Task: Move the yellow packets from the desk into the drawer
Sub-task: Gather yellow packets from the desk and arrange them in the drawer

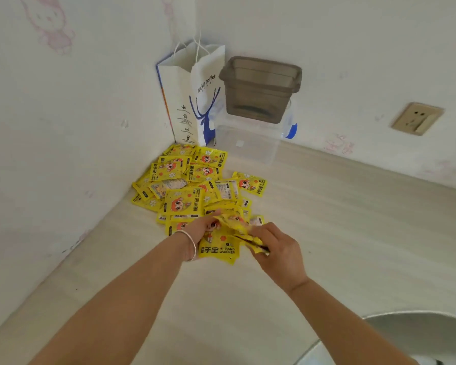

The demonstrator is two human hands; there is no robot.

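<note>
A heap of several yellow hand-warmer packets [192, 185] lies on the pale wooden desk [327, 233], in the corner by the left wall. My left hand [203, 227], with a silver bangle on the wrist, rests on the near edge of the heap, its fingers curled around a packet [217, 248]. My right hand [277, 246] grips a small bunch of packets [245, 230] just above the desk, right beside my left hand. No drawer is in view.
A white paper coffee bag [192, 101] stands in the corner behind the heap. Next to it a grey plastic tub [261, 88] sits on a clear plastic box [248, 146]. A wall socket [416, 118] is at the right. The desk's curved front edge [379, 316] shows at bottom right.
</note>
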